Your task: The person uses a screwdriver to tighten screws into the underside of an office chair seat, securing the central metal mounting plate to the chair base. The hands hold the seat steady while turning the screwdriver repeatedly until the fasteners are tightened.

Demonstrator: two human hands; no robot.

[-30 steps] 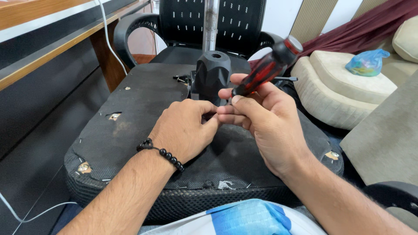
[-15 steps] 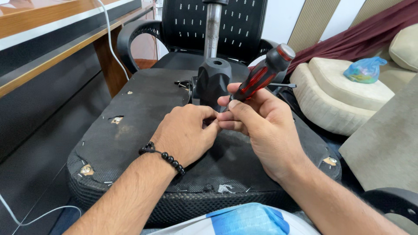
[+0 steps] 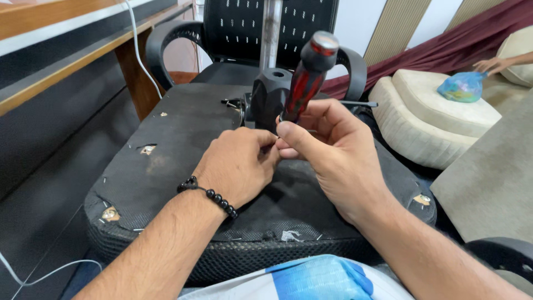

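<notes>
While your right hand (image 3: 338, 150) clamps the screwdriver (image 3: 304, 83) and left hand (image 3: 236, 166) pinches below it, the hidden tip may slip.

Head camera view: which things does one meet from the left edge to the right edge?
Wooden desk → white cable → left hand → screwdriver → right hand → cream cushion → blue plastic bag → another person's hand.

A screwdriver (image 3: 304, 78) stands before the mechanism block (image 3: 270, 95) on the upturned seat (image 3: 166, 161), desk (image 3: 66, 61) left.
</notes>
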